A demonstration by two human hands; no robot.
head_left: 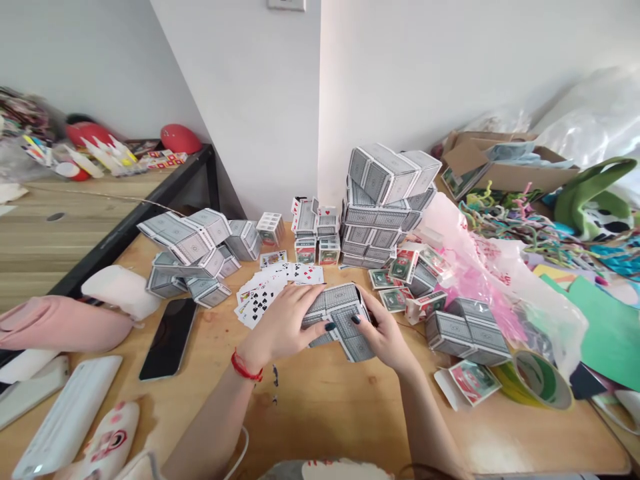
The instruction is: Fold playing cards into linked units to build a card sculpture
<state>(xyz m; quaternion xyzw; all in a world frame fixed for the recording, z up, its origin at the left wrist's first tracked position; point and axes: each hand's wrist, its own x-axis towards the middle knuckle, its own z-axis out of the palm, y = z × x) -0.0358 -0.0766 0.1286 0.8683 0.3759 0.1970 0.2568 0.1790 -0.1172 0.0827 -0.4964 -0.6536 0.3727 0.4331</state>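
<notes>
Between my two hands is a grey-backed block built of folded playing cards (pixel 343 313), held low over the table. My left hand (pixel 283 323) wraps its left side, the thumb lying on the near face. On the other side my right hand (pixel 387 333) grips it with fingers behind and thumb in front; the far fingertips are partly hidden. Loose face-up playing cards (pixel 263 293) fan out just beyond my left hand. Past the block rises a tall stack of similar card blocks (pixel 383 207). Another pile of card blocks (pixel 193 250) stands at the left.
Red card boxes (pixel 395 299) lie right of centre, beside a pink plastic bag (pixel 500 287). Nearer are two joined card blocks (pixel 467 330), an opened card box (pixel 473 381) and a tape roll (pixel 537 380). A phone (pixel 169 339) and a white keyboard (pixel 75 413) lie left.
</notes>
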